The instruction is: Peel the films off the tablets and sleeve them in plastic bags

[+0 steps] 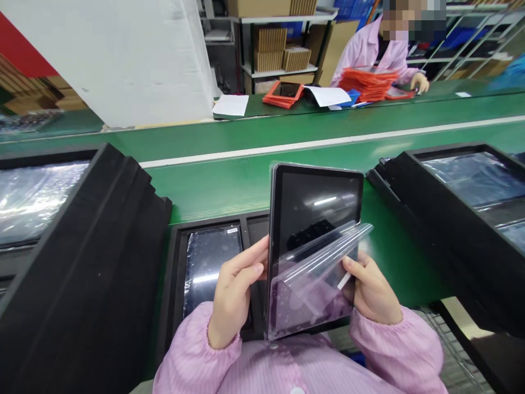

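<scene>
A black tablet (315, 202) stands nearly upright between my hands, its screen turned toward me. My left hand (238, 290) grips it along the left edge, thumb in front and fingers behind. Over the lower part of the screen lies a clear protective film (303, 273), its upper portion peeled back and folded over toward the right. My right hand (373, 284) is at the right edge, its thumb pressing the film near a small white tab. Below and left, a film-wrapped tablet (211, 268) rests in a compartment of a black foam tray (174, 284).
Stacked black foam trays (94, 262) rise at my left, and more trays (447, 224) with wrapped tablets stand at right. A green conveyor (205, 186) runs across. Beyond it, a co-worker in pink (361, 49) sits behind a pile of orange frames (369, 85).
</scene>
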A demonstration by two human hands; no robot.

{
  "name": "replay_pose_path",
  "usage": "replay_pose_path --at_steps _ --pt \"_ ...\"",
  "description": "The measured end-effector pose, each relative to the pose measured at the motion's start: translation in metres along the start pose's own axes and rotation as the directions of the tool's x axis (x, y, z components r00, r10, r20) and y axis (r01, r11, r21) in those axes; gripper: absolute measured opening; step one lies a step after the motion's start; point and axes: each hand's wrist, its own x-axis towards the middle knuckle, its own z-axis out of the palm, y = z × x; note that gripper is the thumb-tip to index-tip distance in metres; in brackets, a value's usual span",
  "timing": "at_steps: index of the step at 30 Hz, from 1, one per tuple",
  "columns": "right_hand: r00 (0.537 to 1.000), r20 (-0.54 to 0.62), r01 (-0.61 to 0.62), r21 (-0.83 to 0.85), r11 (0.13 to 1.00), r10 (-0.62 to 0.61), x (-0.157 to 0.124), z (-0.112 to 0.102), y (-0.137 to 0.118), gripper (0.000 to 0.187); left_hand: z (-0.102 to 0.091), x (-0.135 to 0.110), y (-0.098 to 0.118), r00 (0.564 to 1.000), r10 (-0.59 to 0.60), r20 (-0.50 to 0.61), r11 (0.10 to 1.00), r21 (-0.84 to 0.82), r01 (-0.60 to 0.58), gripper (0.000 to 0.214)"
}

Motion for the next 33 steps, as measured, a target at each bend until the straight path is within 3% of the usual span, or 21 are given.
replay_pose_path --at_steps 6,9,11,13,15,17,20,23,26,28,29,31,33 --pt "0.991 -0.055 0.116 -0.035 0.993 -0.118 -0.001 -0.003 0.0 0.033 -0.008 0.009 -0.012 1.0 -0.002 0.002 1.0 0.014 0.002 0.038" --pt "0.996 -0.047 0.067 -0.068 0.995 -0.07 0.004 -0.006 0.006 0.033 -0.023 0.02 -0.031 0.994 -0.096 -0.058 0.983 0.151 0.104 0.052" --pt "0.999 -0.044 0.022 -0.119 0.993 -0.028 0.011 -0.009 0.012 0.036 -0.035 0.025 -0.044 0.987 -0.068 -0.146 0.941 0.319 0.113 0.062" --pt "0.998 -0.064 -0.022 -0.165 0.986 0.011 0.02 -0.014 0.019 0.043 -0.047 0.028 -0.054 0.978 0.083 -0.194 0.83 0.557 0.04 0.067" --pt "0.996 -0.076 -0.07 -0.203 0.977 0.055 0.029 -0.019 0.026 0.05 -0.057 0.027 -0.062 0.97 0.206 -0.13 0.643 0.765 -0.034 0.062" --pt "0.995 -0.03 -0.097 -0.279 0.955 0.093 0.038 -0.022 0.033 0.052 -0.063 0.026 -0.068 0.976 0.218 -0.028 0.467 0.881 -0.079 0.051" --pt "0.995 0.046 -0.067 -0.41 0.909 0.094 0.044 -0.02 0.044 0.047 -0.068 0.026 -0.075 0.986 0.153 0.065 0.278 0.955 -0.106 0.048" --pt "0.998 0.053 -0.014 -0.486 0.874 0.045 0.041 -0.017 0.055 0.046 -0.072 0.027 -0.079 0.992 0.057 0.113 0.185 0.975 -0.122 0.055" --pt "0.995 0.102 0.074 -0.713 0.697 -0.001 0.037 -0.02 0.057 0.052 -0.075 0.027 -0.078 0.989 0.007 0.15 0.094 0.984 -0.15 0.056" --pt "0.991 0.129 0.093 -0.823 0.561 0.024 0.036 -0.025 0.053 0.062 -0.074 0.025 -0.074 0.986 -0.043 0.162 0.005 0.987 -0.162 0.057" --pt "0.991 0.127 0.081 -0.842 0.534 0.05 0.035 -0.028 0.052 0.068 -0.073 0.024 -0.072 0.984 -0.077 0.163 -0.038 0.985 -0.166 0.06" --pt "0.99 0.11 0.042 -0.819 0.573 0.084 0.035 -0.031 0.049 0.082 -0.067 0.021 -0.068 0.972 -0.157 0.174 -0.094 0.977 -0.19 0.072" --pt "0.99 0.098 -0.001 -0.702 0.712 0.099 0.035 -0.031 0.049 0.084 -0.06 0.021 -0.066 0.947 -0.226 0.226 -0.085 0.964 -0.251 0.091"
